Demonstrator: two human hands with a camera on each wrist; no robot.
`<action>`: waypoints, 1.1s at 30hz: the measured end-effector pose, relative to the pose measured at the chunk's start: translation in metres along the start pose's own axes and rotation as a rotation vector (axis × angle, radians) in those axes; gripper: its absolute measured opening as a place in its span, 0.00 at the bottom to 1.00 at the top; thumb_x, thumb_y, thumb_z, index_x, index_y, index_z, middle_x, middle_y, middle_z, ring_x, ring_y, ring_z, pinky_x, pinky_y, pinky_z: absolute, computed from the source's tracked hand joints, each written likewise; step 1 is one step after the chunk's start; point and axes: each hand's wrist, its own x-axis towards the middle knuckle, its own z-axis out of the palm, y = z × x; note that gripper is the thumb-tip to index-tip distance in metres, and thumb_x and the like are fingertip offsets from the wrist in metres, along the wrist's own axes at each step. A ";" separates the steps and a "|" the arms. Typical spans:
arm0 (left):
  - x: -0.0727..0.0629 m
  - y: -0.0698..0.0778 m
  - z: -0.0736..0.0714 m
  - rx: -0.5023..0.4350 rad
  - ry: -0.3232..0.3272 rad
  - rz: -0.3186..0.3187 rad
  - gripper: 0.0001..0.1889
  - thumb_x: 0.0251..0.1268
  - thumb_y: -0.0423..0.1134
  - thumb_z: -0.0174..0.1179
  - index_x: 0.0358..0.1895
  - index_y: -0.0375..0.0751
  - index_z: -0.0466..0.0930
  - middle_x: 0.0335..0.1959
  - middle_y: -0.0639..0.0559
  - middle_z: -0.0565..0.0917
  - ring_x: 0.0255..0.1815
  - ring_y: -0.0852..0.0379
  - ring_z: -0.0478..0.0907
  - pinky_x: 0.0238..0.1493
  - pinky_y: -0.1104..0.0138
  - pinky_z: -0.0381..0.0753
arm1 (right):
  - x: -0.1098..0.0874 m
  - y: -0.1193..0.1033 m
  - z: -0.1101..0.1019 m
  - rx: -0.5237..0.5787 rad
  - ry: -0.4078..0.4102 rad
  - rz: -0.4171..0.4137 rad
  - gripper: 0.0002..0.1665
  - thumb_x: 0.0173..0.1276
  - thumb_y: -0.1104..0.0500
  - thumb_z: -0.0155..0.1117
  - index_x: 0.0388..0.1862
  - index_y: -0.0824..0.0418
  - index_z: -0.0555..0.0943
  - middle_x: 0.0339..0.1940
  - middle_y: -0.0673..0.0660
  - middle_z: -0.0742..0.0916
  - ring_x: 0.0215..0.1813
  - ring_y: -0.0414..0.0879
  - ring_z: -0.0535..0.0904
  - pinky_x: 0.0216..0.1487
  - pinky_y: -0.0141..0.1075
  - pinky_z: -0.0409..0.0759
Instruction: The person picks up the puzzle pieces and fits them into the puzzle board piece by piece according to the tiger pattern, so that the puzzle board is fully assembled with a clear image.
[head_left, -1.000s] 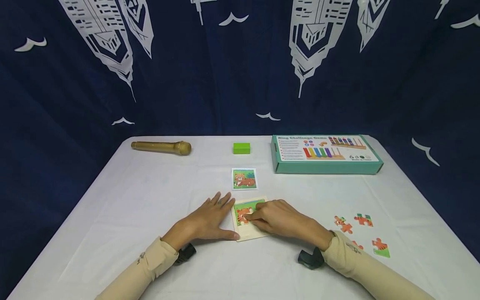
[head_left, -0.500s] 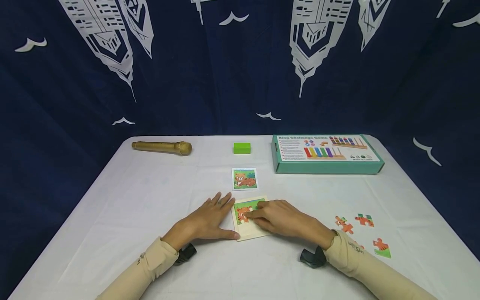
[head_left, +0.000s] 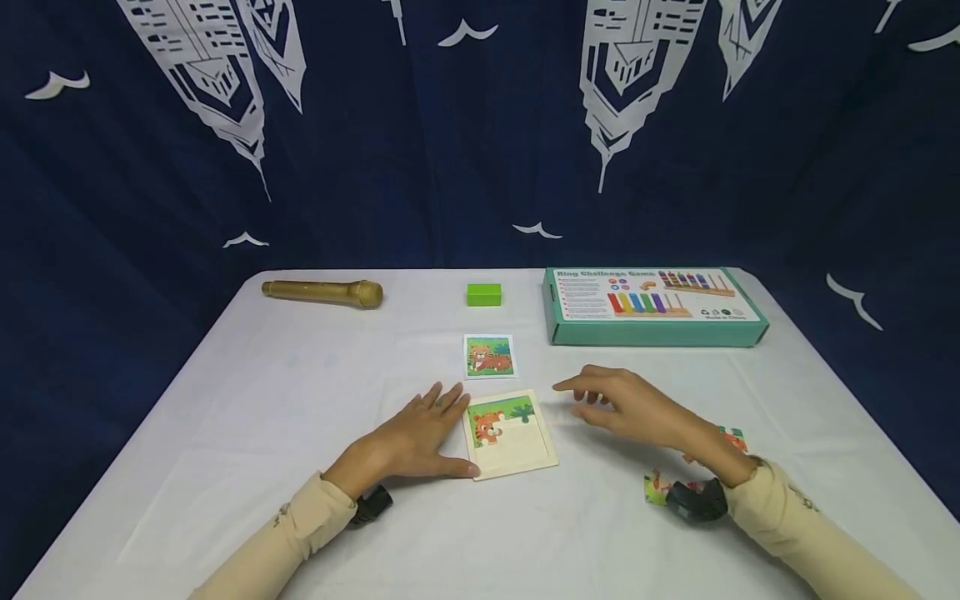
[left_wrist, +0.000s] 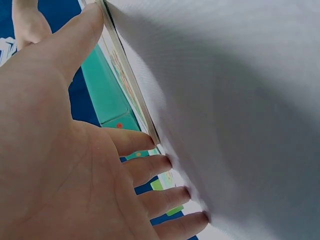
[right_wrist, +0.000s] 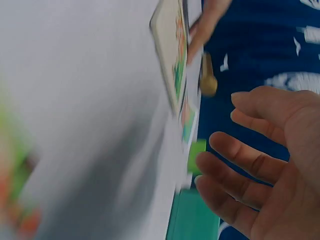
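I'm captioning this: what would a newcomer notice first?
Probably the partly filled tiger puzzle board in the middle of the white tabletop, between the left hand at its left edge and the right hand clear of it. Next, the teal Ring Challenge Game box at the back right. Behind, upside-down white buildings stand out on dark blue cloth.

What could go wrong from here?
If the right hand drops, its black wrist camera might brush the loose puzzle pieces it partly covers in the head view.
The left hand touches the puzzle board only along its left side, so the board could slide or turn if pushed.
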 end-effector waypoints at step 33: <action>-0.002 0.002 -0.001 -0.010 0.004 -0.003 0.55 0.54 0.72 0.56 0.76 0.39 0.49 0.78 0.44 0.47 0.77 0.39 0.40 0.73 0.45 0.47 | -0.106 0.078 -0.030 0.053 0.017 0.293 0.31 0.52 0.46 0.76 0.54 0.54 0.80 0.46 0.51 0.80 0.42 0.38 0.71 0.41 0.30 0.73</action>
